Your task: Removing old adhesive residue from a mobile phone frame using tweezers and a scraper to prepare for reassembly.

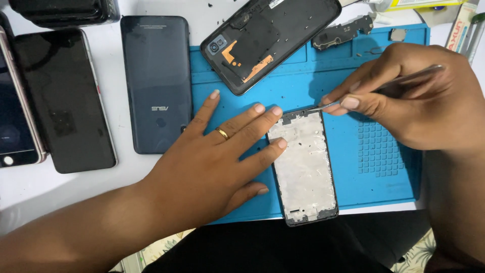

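Observation:
A stripped phone frame (305, 167), silver-white inside with a black rim, lies on a blue work mat (376, 151). My left hand (217, 156), wearing a gold ring, lies flat with fingers spread; its fingertips press the frame's left edge and top left corner. My right hand (414, 93) pinches metal tweezers (399, 81), and the tweezers' tip touches the frame's top right corner.
An opened phone body (268, 40) showing orange parts lies at the mat's top edge. A dark blue back cover (156, 83) and two dark phones (63, 101) rest on the white table to the left. A small black circuit part (343, 33) lies on the mat.

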